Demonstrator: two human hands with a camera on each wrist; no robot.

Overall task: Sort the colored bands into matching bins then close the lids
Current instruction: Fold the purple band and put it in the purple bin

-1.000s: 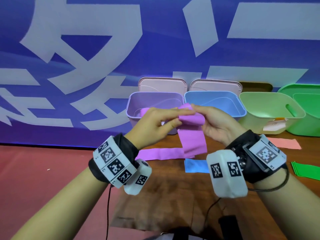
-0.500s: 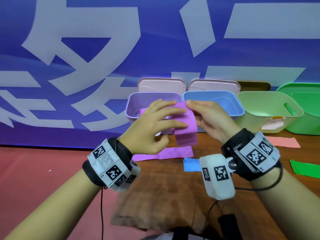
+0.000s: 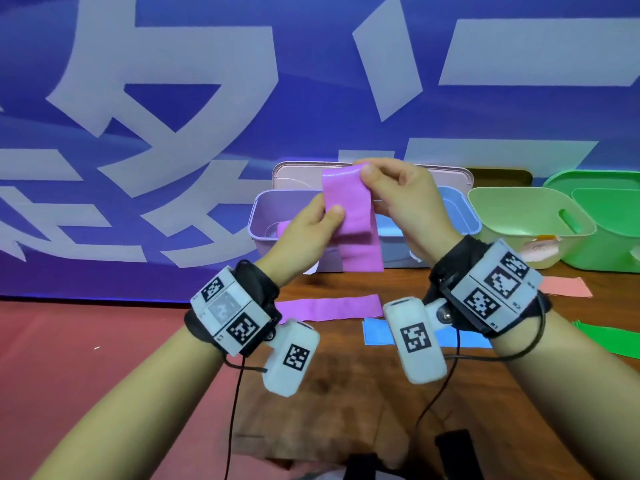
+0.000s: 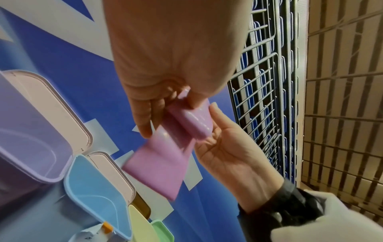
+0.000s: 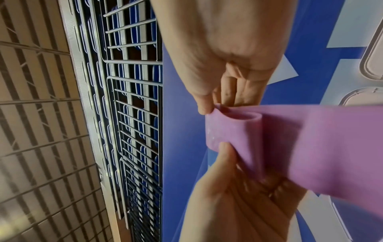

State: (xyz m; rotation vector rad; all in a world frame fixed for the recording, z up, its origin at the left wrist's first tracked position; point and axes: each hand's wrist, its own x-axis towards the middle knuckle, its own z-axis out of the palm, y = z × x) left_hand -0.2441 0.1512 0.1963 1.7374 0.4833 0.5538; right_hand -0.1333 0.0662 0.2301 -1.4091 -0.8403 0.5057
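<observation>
A purple band [image 3: 350,216] hangs folded between both hands, above the open purple bin [image 3: 273,216]. My right hand [image 3: 364,175] pinches its folded top end. Lower down, my left hand [image 3: 329,216] pinches its side with the thumb in front. The left wrist view shows the left hand [image 4: 172,114] holding the band [image 4: 161,163], and the right wrist view shows the right hand [image 5: 219,106] pinching the looped end [image 5: 290,139]. A second purple band [image 3: 329,308] lies flat on the table. The blue bin [image 3: 459,213] stands right of the purple one, both with lids [image 3: 298,176] up.
A blue band [image 3: 374,332] lies on the wooden table [image 3: 346,393] under my right wrist. A pink band [image 3: 564,286] and a green band [image 3: 613,342] lie to the right. A pale green bin [image 3: 519,216] and a green bin [image 3: 609,223] stand at the back right. A blue banner wall is behind.
Both hands have lifted the purple band higher. The right hand now pinches its top and the left hand holds it lower, so the tail hangs off the table.
</observation>
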